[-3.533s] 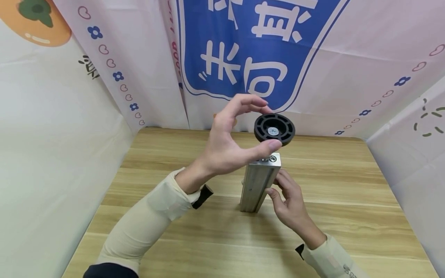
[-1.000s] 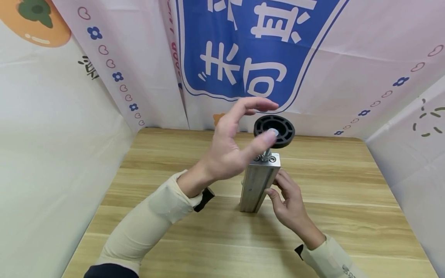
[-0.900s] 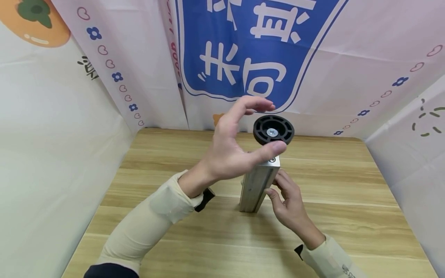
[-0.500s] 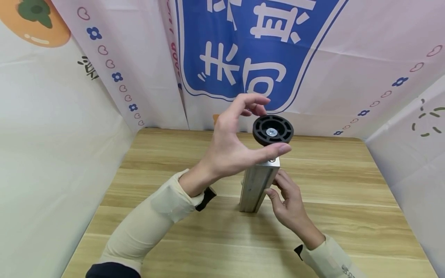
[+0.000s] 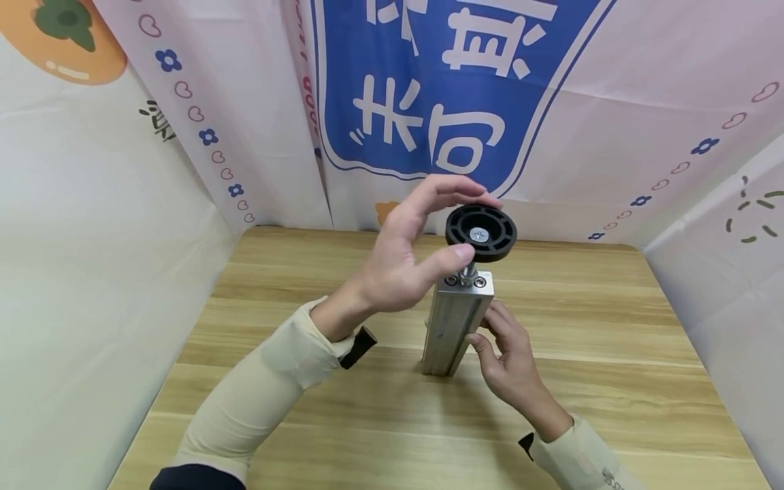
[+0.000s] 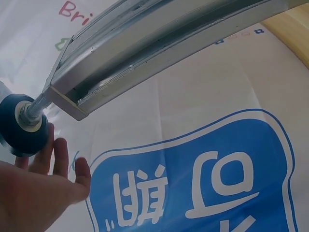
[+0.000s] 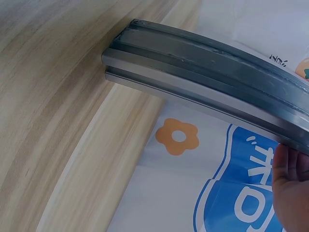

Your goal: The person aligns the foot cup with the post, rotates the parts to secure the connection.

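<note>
A silver aluminium profile (image 5: 456,327) stands upright on the wooden table. From its top end rises a threaded stud with a black round levelling foot (image 5: 493,239), a screw head at its centre. My left hand (image 5: 401,265) pinches this foot by its rim, thumb on the near side and fingers on the far side. In the left wrist view, the fingers (image 6: 46,157) lie along the edge of the foot (image 6: 21,126). My right hand (image 5: 511,354) grips the profile on its right side, with some fingers hidden behind it. The right wrist view shows fingertips against the profile (image 7: 203,72).
The wooden table (image 5: 343,422) reaches back to a white printed cloth (image 5: 263,88) with a blue sign. More cloth hangs at the left and right sides. Black straps (image 5: 358,347) sit at both cuffs.
My left thumb and fingers have loosened, shifted round the foot's rim several times and come back onto it. The right hand and the profile have stayed in place.
</note>
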Tool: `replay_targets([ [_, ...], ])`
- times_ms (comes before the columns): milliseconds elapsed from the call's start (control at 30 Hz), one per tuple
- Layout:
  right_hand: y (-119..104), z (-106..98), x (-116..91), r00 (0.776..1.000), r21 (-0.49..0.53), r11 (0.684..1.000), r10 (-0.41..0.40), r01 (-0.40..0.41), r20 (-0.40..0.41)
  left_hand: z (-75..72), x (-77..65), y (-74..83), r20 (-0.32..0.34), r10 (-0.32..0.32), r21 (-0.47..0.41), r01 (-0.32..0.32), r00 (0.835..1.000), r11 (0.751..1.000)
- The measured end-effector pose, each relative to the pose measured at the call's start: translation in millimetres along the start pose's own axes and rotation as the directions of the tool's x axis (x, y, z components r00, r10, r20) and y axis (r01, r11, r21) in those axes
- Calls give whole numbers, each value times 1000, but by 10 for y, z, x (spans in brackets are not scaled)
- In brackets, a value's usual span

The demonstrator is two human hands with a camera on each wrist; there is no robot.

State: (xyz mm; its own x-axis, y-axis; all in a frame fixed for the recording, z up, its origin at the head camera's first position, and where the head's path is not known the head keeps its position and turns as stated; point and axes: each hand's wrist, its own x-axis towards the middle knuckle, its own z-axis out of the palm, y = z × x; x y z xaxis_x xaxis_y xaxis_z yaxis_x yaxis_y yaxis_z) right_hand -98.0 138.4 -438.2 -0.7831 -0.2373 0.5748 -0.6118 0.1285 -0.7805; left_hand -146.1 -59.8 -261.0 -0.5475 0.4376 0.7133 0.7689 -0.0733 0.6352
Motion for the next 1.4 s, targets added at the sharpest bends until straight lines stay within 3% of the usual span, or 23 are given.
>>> replay_targets([
  [167,-6,-1,-3,1000,-4,1000,7,-7,0,-18,-10,-3,47,5,-32,-4,999,999],
  [567,-11,-9,-16,999,-25,999,32,-32,7,-31,-46,-30,-34,-24,-12,24,999,1000],
  [800,37,-8,-31,1000,-7,1000,-19,19,-3,40,15,61,-104,-28,123,41,994,992],
  [1067,67,-4,-33,997,-1,997,-75,75,-1,84,33,93,-120,-36,293,70,992,954],
  [1200,66,1,-29,997,3,997,-71,71,0,87,29,86,-137,-38,308,78,990,948],
  [1400,61,1,-26,999,-5,999,-54,54,1,71,21,80,-121,-34,249,63,992,966],
])
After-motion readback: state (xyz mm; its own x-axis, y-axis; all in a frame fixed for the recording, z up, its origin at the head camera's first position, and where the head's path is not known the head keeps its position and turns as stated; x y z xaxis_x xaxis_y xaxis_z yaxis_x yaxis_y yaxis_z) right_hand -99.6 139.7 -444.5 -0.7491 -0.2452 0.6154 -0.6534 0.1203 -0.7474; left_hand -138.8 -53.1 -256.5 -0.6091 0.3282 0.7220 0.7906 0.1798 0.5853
